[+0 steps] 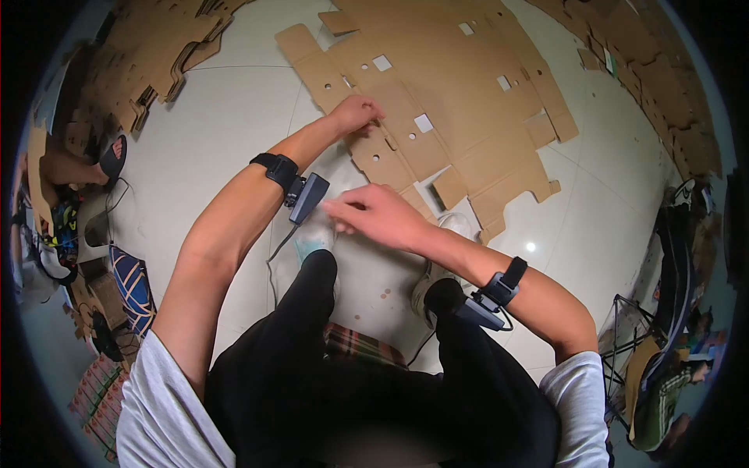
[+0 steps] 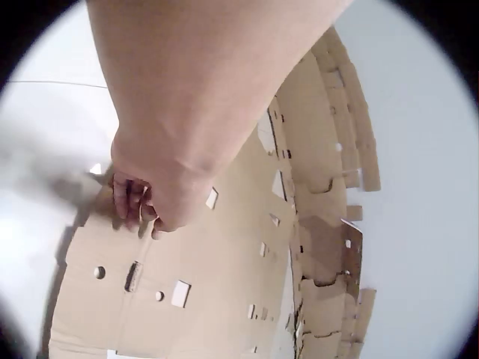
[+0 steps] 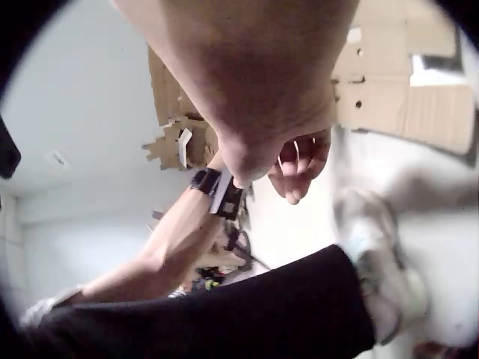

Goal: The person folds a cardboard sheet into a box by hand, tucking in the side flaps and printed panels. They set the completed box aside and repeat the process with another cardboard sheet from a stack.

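A large flat cardboard sheet (image 1: 476, 101), die-cut with square windows, round holes and slots, lies on the floor in front of me. At its near left edge, my left hand (image 1: 357, 115) grips the cardboard with curled fingers. The left wrist view shows this left hand (image 2: 142, 198) over the sheet (image 2: 209, 262), beside a slot and a round hole; its palm side is hidden. My right hand (image 1: 382, 218) hovers nearer to my body, above the floor and shoes. Its fingers (image 3: 299, 168) curl loosely and hold nothing.
Stacked cardboard (image 1: 156, 47) lies at the far left, with more cardboard (image 1: 655, 86) at the far right. My shoe (image 1: 460, 226) stands by the sheet's near edge. Small round scraps (image 1: 386, 293) dot the tiled floor (image 1: 234, 101). Another person's sandalled foot (image 1: 115, 160) shows at left.
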`<state>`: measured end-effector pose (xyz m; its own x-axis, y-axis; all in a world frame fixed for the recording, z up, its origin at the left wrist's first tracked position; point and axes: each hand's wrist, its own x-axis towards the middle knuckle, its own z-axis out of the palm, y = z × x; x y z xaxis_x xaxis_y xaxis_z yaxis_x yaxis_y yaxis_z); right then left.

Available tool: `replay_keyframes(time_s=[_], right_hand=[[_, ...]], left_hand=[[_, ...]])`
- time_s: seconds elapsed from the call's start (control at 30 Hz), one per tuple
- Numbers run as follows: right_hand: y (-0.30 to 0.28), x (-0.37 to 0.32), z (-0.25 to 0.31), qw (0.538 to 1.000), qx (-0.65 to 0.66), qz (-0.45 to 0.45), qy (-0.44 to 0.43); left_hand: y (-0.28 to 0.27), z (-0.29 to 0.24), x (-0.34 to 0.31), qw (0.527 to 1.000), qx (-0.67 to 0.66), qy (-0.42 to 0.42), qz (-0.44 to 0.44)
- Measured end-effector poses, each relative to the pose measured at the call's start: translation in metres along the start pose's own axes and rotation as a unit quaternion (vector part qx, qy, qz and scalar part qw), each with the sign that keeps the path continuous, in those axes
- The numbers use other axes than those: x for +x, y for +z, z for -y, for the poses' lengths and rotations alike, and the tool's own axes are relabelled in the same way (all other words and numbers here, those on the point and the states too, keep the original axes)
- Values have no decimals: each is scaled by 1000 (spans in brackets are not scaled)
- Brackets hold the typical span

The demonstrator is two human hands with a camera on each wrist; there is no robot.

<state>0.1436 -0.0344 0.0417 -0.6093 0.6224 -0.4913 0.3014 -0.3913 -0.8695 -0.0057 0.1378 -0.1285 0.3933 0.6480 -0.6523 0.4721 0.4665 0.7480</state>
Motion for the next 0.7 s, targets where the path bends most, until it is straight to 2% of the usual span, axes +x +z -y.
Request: replay_keyframes(time_s=[0.03, 0.13, 0.17, 0.23, 0.3, 0.37, 0.43, 0.5, 0.57, 0.6, 0.7], right_hand=[[-11, -9, -6, 994, -104, -20, -10], [-38, -19, -79, 954, -278, -92, -55], [-52, -28, -98, 934, -333, -111, -63], [-88, -48, -121, 918, -366, -150, -12], [-129, -70, -148, 903, -362, -232, 19], [-166, -90, -166, 885, -290, -350, 103], [-212, -109, -205, 845, -299, -429, 112], [-258, -131, -276, 768, -390, -495, 114], [-295, -147, -326, 814, -238, -472, 241], [-296, -148, -325, 824, -156, -454, 302], [-274, -139, -323, 868, 46, -399, 293]], left_hand=[[-6, 16, 6, 998, 62, 23, 12], [-17, 37, -7, 997, 63, -30, -15], [-19, 40, -13, 997, 67, -25, -26], [-22, 39, -27, 996, 76, -15, -46], [-23, 52, -32, 993, 87, 20, -72], [-20, 52, -41, 987, 123, 40, -92], [-16, 35, -60, 977, 184, 41, -104], [-16, 35, -62, 958, 255, 61, -116], [-17, 32, -65, 945, 297, 68, -120], [-17, 30, -66, 943, 305, 66, -116], [-15, 32, -70, 928, 333, 100, -137]])
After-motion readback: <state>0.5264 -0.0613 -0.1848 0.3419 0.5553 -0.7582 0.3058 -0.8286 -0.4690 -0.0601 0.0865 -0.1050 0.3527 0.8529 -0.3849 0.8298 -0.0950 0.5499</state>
